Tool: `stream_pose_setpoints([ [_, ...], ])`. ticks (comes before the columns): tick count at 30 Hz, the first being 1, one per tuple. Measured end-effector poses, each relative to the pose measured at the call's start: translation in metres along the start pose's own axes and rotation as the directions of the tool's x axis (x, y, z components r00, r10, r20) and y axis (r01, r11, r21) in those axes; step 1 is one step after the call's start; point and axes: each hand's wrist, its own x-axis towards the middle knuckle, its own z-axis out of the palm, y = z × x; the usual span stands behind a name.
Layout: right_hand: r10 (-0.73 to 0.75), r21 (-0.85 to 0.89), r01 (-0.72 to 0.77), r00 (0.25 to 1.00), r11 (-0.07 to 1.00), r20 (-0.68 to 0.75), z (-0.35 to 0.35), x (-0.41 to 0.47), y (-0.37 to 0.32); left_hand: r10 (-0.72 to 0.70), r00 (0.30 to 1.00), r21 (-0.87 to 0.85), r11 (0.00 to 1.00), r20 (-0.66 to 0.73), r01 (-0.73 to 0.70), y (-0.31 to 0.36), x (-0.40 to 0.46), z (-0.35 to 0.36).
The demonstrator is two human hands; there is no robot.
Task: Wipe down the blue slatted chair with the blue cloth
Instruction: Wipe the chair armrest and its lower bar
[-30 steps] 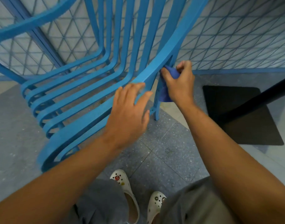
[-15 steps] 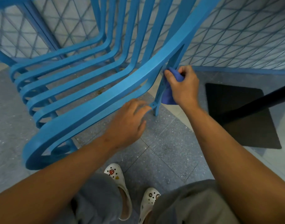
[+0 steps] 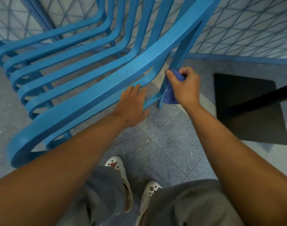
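The blue slatted chair (image 3: 93,88) fills the upper left of the head view, its wide side rail running from lower left to upper right. My right hand (image 3: 185,85) grips the blue cloth (image 3: 169,95) and holds it wrapped around the chair's rear leg, low down near the floor. My left hand (image 3: 131,106) reaches under the side rail with its fingers extended, and the fingertips touch the rail's underside just left of that leg. It holds nothing.
A blue lattice fence (image 3: 247,25) stands right behind the chair. A black mat (image 3: 247,110) with a dark pole (image 3: 260,98) lies on the floor to the right. My white clogs (image 3: 118,168) stand on grey speckled tiles (image 3: 164,141) below the chair.
My right hand has slid the cloth down the rear leg toward the floor. My left hand has left the top of the side rail and moved beneath it.
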Motion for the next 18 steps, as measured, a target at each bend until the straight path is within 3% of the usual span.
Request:
stream_pose_setpoints([
  [3,0.142,-0.067,-0.138,0.988,0.988,0.062,0.011,-0.01,0.011,0.019,1.0,-0.02,1.0,0.004,-0.019,-0.003,0.0,-0.004],
  [10,-0.028,0.074,0.041,0.985,0.996,-0.17,-0.01,0.008,-0.038,0.029,0.999,-0.04,0.999,0.025,-0.028,-0.004,-0.001,-0.006],
  [15,0.259,-0.024,-0.259,0.966,0.966,-0.003,0.017,-0.015,-0.009,0.044,0.998,-0.023,0.999,0.032,-0.044,-0.004,-0.003,-0.007],
  [18,0.22,0.028,-0.219,0.974,0.975,-0.054,0.014,-0.006,-0.02,0.051,0.998,-0.022,0.999,0.046,-0.05,-0.006,-0.003,-0.006],
])
